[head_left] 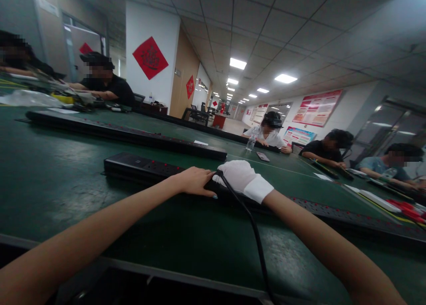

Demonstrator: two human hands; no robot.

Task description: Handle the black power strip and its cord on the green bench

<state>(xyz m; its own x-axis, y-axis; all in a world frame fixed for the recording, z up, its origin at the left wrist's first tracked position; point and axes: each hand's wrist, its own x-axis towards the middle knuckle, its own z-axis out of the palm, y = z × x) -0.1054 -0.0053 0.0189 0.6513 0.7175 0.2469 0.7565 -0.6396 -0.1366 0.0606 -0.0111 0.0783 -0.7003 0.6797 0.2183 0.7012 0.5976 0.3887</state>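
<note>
A long black power strip (133, 164) with red-marked sockets lies across the green table in front of me. My left hand (197, 181) is bare and grips the strip near its middle, fingers over the top and thumb along the near side. Close beside it, my right hand (238, 177), in a white knitted glove, is closed over the strip. A black cable (248, 214) comes out at its fingers and hangs down toward the table's near edge. Whatever the cable ends in is hidden under the glove.
Another long black power strip (133, 134) lies farther back on the green table (186, 238). Beyond it are a water bottle (250, 142), a phone (262, 156) and paper slips. Several people sit around the table; red items (408, 211) lie at the right.
</note>
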